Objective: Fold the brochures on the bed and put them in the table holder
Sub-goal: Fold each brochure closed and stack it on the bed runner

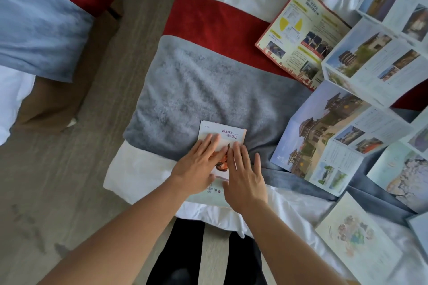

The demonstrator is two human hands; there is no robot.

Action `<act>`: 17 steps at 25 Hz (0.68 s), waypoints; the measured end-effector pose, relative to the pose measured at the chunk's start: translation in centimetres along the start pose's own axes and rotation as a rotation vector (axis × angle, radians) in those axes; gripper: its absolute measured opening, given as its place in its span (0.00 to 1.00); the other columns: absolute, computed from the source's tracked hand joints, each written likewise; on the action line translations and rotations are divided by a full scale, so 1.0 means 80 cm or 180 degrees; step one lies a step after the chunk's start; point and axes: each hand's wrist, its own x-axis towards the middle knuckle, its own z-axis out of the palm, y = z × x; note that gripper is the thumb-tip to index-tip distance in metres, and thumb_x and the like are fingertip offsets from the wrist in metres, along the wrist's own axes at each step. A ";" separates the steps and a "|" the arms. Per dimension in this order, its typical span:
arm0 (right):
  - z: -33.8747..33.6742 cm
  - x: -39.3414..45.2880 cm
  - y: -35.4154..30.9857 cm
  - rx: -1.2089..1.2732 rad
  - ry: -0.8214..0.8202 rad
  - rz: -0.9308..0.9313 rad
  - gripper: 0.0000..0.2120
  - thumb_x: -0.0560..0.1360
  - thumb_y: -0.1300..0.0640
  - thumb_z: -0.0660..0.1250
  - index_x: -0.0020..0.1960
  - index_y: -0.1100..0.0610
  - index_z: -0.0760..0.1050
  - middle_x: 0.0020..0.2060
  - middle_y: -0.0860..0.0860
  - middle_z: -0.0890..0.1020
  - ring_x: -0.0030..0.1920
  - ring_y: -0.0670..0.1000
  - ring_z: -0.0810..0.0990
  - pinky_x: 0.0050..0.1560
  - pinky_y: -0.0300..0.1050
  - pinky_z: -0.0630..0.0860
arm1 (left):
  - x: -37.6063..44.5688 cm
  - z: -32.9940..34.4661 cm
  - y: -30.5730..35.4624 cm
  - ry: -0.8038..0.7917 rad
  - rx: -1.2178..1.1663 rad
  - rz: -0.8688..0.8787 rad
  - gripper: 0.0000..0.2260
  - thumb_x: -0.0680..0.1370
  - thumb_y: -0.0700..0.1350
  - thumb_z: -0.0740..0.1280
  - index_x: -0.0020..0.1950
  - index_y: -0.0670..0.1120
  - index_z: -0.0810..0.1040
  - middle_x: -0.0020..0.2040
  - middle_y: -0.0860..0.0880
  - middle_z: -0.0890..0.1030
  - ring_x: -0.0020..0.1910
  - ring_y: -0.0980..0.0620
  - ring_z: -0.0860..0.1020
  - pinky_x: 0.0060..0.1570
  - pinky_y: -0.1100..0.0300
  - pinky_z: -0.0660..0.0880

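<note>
A: Fingers?
B: Left hand [196, 169] and right hand [243, 176] — both flat, fingers spread, gripping nothing, pressed side by side on the folded brochure [222, 133].
A: Location of that brochure?
B: On the bed's grey runner [196, 90], at its near edge.
A: Other stock?
B: Red-bordered leaflet [301, 37] beyond the folded brochure, rightward; large unfolded brochure [342, 127] to its right — both lay open.

Folded brochure [221, 136] under hands: handwritten-style Chinese title, roughly 项王故里, partly legible; yellow-red brochure [301, 37]: Chinese print too small to read
</note>
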 end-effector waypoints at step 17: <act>-0.054 0.020 -0.002 0.1580 0.0179 0.0904 0.39 0.77 0.56 0.64 0.81 0.51 0.47 0.55 0.56 0.75 0.56 0.59 0.77 0.56 0.52 0.73 | 0.013 -0.037 -0.004 0.1028 -0.1570 -0.1294 0.27 0.74 0.38 0.71 0.71 0.45 0.67 0.60 0.44 0.70 0.59 0.45 0.73 0.47 0.52 0.79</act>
